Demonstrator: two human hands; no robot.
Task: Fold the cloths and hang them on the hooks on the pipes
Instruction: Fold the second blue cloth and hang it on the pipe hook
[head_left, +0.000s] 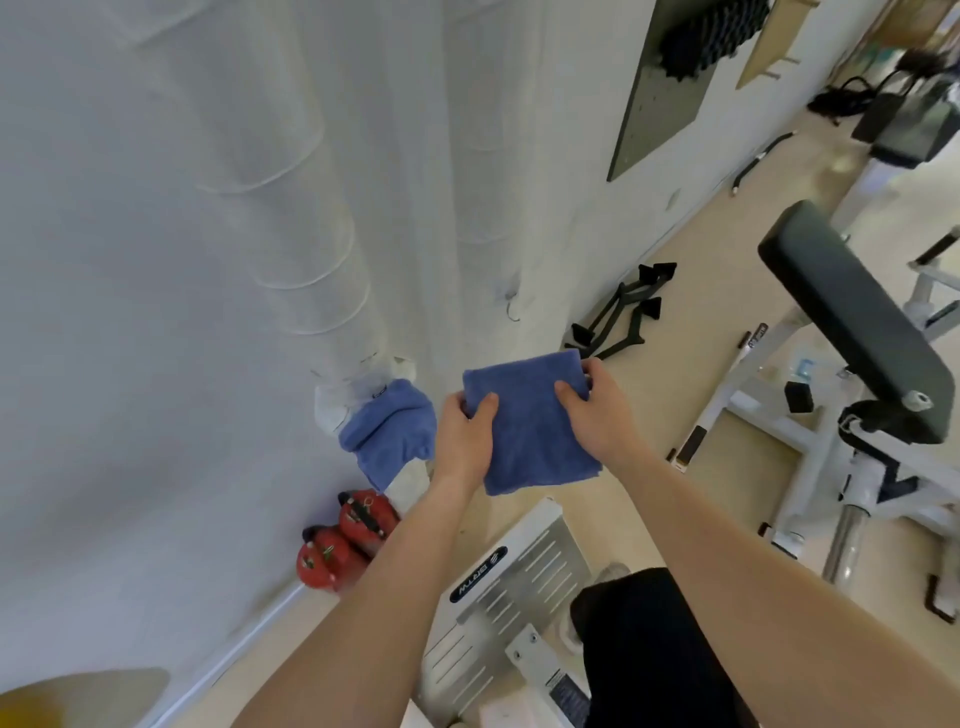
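I hold a folded blue cloth (527, 423) in front of me with both hands. My left hand (465, 439) grips its left edge, thumb on top. Its right edge is gripped by my right hand (597, 410). A second blue cloth (387, 434) hangs bunched on the wide white wrapped pipe (311, 249) to the left. A small metal hook (511, 306) sticks out from the narrower white pipe (488, 208), above the held cloth; nothing hangs on it.
Two red fire extinguishers (343, 540) stand on the floor by the wall. A white gym machine base (514, 587) lies below my arms. A black padded bench (852, 322) stands at right, black cable handles (618, 317) lie on the floor.
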